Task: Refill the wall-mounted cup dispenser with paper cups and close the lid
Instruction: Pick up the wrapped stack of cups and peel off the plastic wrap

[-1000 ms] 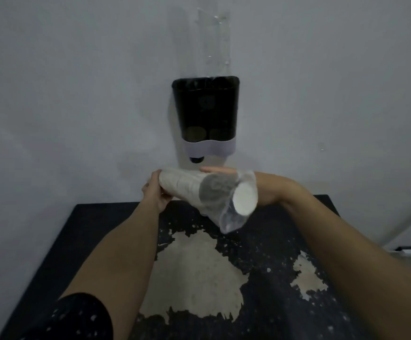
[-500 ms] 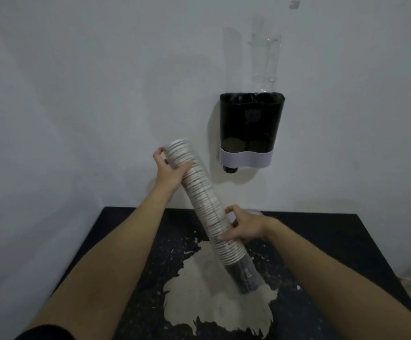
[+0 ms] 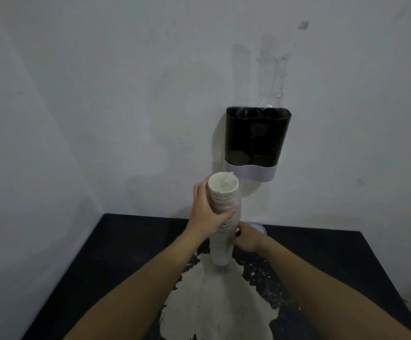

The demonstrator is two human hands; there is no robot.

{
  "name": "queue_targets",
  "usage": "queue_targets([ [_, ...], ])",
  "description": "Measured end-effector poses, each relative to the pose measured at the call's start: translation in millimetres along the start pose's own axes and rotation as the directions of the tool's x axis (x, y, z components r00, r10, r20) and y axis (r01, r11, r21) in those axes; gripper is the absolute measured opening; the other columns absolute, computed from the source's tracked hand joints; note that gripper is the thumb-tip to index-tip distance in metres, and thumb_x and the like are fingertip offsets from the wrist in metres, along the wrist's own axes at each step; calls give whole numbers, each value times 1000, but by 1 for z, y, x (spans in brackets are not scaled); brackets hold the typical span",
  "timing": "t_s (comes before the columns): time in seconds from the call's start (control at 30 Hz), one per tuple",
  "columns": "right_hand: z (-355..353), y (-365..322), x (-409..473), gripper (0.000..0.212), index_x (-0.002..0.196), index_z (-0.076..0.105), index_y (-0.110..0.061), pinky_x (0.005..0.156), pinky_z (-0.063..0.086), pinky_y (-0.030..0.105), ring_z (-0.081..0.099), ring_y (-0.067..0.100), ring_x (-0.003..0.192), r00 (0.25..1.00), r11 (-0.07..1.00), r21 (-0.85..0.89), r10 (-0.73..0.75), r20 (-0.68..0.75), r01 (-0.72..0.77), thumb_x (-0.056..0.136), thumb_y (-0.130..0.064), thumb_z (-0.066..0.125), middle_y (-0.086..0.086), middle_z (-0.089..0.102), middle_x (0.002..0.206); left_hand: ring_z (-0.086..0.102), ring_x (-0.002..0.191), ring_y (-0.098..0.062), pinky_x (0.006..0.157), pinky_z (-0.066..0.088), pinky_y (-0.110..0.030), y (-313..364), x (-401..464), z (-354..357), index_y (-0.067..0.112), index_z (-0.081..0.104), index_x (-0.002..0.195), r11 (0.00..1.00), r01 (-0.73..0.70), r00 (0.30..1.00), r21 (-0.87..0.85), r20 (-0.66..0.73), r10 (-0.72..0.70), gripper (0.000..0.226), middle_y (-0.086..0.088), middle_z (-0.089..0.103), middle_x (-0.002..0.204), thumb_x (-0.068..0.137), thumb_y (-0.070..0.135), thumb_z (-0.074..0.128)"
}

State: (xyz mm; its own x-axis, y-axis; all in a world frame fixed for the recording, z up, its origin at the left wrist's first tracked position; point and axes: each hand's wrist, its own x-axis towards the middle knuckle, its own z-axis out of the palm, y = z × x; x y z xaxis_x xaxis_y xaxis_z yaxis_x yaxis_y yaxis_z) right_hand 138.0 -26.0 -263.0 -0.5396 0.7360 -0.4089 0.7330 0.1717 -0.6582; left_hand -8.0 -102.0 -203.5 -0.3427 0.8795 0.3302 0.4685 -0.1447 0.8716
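A tall stack of white paper cups [image 3: 223, 200] stands upright in front of me, base near the table. My left hand [image 3: 205, 212] wraps around its upper part from the left. My right hand [image 3: 246, 238] grips its lower part from the right. The dark cup dispenser [image 3: 257, 141] with a pale lilac bottom band hangs on the wall above and to the right of the stack. Its clear lid [image 3: 272, 77] stands raised against the wall. A pale lilac round object [image 3: 258, 227] shows partly behind my right hand.
A black table [image 3: 346, 266] with a large worn pale patch [image 3: 214, 303] fills the lower view. A plain white wall [image 3: 101, 106] runs behind it, and the table's left edge meets the wall.
The cup stack has swung from tilted to upright. My left hand slid lower on its top part, and my right hand stays on the lower part. The view shifted left.
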Motion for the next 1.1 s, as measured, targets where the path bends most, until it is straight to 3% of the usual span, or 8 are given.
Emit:
queue_targets([
  [0.13,-24,-3,-7,32,124,63,-12,85,53,31,64,21,99,995,993,95,-61,-84,69,95,-3,53,0,67,106,39,132,-9,110,40,-27,-4,-6,10,27,24,150,1000,7,1000,31,14,-7,102,6,33,139,71,28,89],
  [0.23,-53,-25,-21,31,117,65,-12,70,52,27,65,21,87,967,942,295,-91,-237,161,98,0,45,6,70,102,41,130,-10,109,42,-31,-1,1,7,26,26,149,999,1,995,53,100,-7,98,3,36,138,72,28,87],
  [0.37,-93,-59,-52,27,122,63,-24,86,51,34,65,18,100,890,805,455,-187,-415,381,106,-15,43,-3,69,108,46,127,-12,108,47,-40,6,7,-1,26,29,145,998,54,984,45,170,-61,91,2,42,138,73,24,84],
  [0.5,-103,-76,-62,38,137,59,-28,87,51,24,60,8,109,845,849,217,-383,-372,481,100,-36,61,-7,59,123,50,127,-10,105,50,-41,4,12,-12,34,30,145,993,121,946,-5,304,-114,89,7,50,138,74,20,82],
  [0.6,-104,-86,-59,37,130,65,-23,80,47,18,58,8,105,807,871,-9,-459,-371,491,96,-38,66,-6,55,124,47,131,-11,103,47,-29,11,16,-18,36,24,147,992,121,909,-36,405,-96,89,6,48,140,80,10,77],
  [0.73,-106,-90,-57,31,117,72,-21,77,44,18,56,9,98,792,873,-173,-486,-369,455,93,-39,70,-6,52,118,36,140,-13,112,39,-38,14,20,-28,36,15,154,994,112,880,13,463,-105,91,3,39,150,86,17,71],
  [0.9,-108,-96,-59,18,105,75,-19,71,38,15,52,6,90,789,858,-296,-506,-349,419,94,-33,70,-6,53,107,43,137,-17,112,40,-37,31,29,-38,21,34,151,967,205,930,-153,339,-143,61,-3,47,148,94,19,55],
  [1.1,-109,-101,-62,15,106,72,-17,74,44,17,61,5,88,796,872,-184,-490,-355,454,98,-27,65,-9,66,94,57,116,-3,102,45,-26,47,39,-41,22,65,125,998,24,980,-61,200,-12,26,2,63,124,103,22,49],
])
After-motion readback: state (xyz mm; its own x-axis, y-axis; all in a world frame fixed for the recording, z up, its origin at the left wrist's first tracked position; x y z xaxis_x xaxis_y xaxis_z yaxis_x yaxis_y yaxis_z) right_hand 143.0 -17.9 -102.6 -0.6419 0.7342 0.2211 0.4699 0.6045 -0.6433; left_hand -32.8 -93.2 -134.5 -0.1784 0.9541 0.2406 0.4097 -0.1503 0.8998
